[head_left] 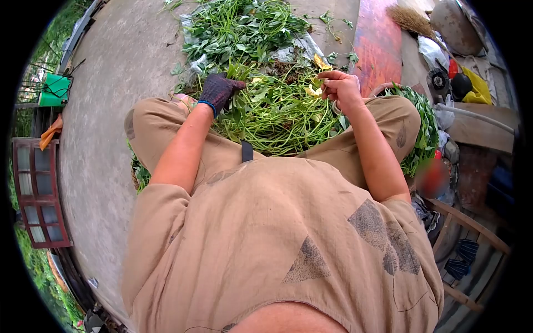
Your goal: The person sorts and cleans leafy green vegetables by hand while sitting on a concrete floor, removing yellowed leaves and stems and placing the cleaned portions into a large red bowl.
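My left hand [218,92], in a dark glove with a blue cuff, is closed around some green leafy stems [239,72]. My right hand [341,89] is bare, its thumb and fingertips pinched together beside a yellow leaf [313,90]; what they hold, if anything, is too small to make out. Between my legs lies a heap of long green stems [266,119], below both hands. Beyond it a larger pile of leafy greens [239,30] rests on a pale sheet [304,45].
More leafy greens [423,116] are beside my right knee. A red board [379,41], a straw broom [410,18] and a white bag [433,53] are at the upper right. On the left are a green container [55,90] and a red-framed window panel [40,191].
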{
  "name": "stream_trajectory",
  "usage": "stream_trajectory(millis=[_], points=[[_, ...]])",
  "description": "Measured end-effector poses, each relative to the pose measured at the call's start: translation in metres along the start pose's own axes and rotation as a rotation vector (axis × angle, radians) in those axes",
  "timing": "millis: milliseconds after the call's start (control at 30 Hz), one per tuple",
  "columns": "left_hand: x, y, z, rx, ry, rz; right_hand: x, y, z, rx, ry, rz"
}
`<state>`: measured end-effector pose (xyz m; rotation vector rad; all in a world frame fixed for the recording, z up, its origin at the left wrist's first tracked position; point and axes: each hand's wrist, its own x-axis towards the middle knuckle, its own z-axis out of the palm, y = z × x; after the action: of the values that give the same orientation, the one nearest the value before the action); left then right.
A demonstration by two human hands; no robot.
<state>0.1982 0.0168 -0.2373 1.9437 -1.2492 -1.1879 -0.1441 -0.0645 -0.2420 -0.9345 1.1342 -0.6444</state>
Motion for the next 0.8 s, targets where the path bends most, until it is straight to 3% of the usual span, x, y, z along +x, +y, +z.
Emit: stream_trajectory(millis=[33, 300, 400, 667, 800], points=[[-0.005, 0.006, 0.000, -0.154, -0.013, -0.055, 0.002, 0.001, -0.002, 0.006, 0.010, -0.010], [-0.008, 0.007, -0.003, -0.378, 0.035, -0.098, -0.013, -0.025, -0.014, 0.126, 0.137, -0.281], [-0.011, 0.009, -0.004, -0.457, 0.010, -0.156, -0.015, -0.031, -0.023, 0.200, 0.012, -0.323], [-0.015, 0.015, 0.020, -0.696, -0.026, -0.179, -0.029, -0.007, 0.040, -0.076, -0.103, -0.148], [-0.022, 0.020, 0.037, -0.739, -0.093, -0.079, -0.023, 0.004, 0.069, -0.078, -0.156, -0.082]])
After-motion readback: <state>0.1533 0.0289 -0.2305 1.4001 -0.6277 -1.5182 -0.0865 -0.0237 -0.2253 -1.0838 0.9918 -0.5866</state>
